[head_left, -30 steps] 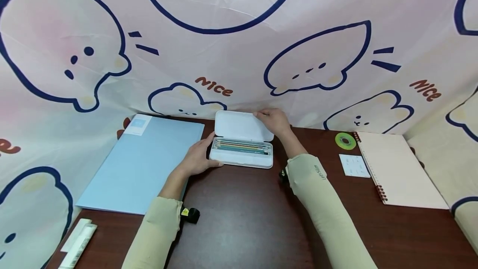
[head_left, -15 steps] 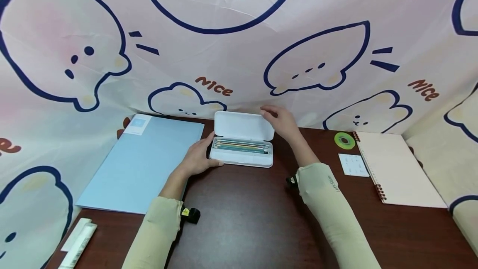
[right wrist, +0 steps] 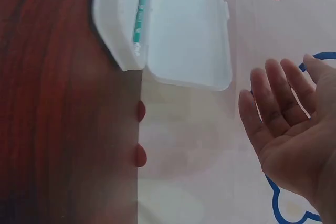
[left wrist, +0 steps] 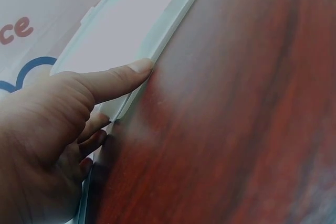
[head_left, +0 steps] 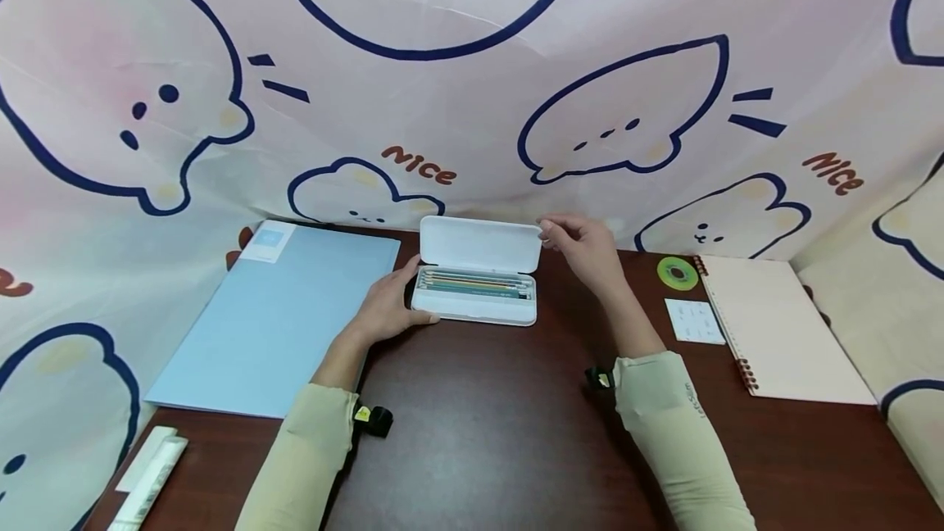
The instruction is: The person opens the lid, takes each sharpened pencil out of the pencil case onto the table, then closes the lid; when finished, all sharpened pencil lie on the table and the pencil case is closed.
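Note:
A white pencil case [head_left: 472, 311] lies on the table near the fabric backdrop, its lid [head_left: 479, 244] raised and leaning back. Several pencils [head_left: 475, 285], mostly green, lie side by side in its tray. My left hand [head_left: 383, 303] holds the case at its left end. In the left wrist view the thumb [left wrist: 123, 80] presses on the front edge, while the other fingers sit around the end. My right hand [head_left: 587, 252] is just right of the lid's upper corner. Seen from the right wrist, that hand [right wrist: 296, 124] is apart from the lid, fingers loosely bent, palm bare.
A light blue folder [head_left: 280, 318] lies left of the case, partly under the left forearm. Two narrow white packages [head_left: 151, 469] are at the front left. On the right are a green ring-shaped roll [head_left: 677, 273], a small white card [head_left: 695, 321] and a spiral notebook [head_left: 796, 326].
My right hand has let go of the lid's upper right edge and moved off to the right. The lid stays raised, and the left hand keeps its place on the case.

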Demonstrator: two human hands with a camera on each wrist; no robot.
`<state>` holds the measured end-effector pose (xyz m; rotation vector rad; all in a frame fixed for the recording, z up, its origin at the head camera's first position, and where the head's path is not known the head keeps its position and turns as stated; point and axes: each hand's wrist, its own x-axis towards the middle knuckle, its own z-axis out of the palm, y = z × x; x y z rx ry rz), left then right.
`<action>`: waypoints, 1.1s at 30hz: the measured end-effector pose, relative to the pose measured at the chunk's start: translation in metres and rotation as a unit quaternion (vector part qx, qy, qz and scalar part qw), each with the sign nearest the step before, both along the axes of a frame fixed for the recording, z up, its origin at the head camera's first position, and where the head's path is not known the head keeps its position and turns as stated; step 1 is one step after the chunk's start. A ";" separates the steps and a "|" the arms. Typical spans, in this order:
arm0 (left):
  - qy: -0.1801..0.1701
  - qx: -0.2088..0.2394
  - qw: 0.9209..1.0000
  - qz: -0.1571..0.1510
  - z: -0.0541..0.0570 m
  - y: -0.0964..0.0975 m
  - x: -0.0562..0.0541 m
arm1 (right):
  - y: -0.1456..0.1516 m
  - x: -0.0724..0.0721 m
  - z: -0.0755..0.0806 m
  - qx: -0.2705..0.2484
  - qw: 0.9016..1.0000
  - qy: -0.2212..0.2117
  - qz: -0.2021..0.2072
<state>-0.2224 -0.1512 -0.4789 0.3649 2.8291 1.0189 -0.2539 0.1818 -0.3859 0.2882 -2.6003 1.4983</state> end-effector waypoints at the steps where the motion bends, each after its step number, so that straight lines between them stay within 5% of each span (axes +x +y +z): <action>1: -0.001 -0.001 1.000 0.001 0.001 0.000 0.000 | 0.000 0.001 -0.001 0.009 1.000 -0.007 0.003; 21: -0.007 -0.006 1.000 0.009 0.001 0.000 0.002 | -0.012 0.009 -0.046 0.178 0.979 -0.071 0.071; 33: -0.014 -0.007 1.000 0.015 0.004 0.001 0.002 | -0.023 0.010 -0.052 0.239 0.963 -0.056 0.108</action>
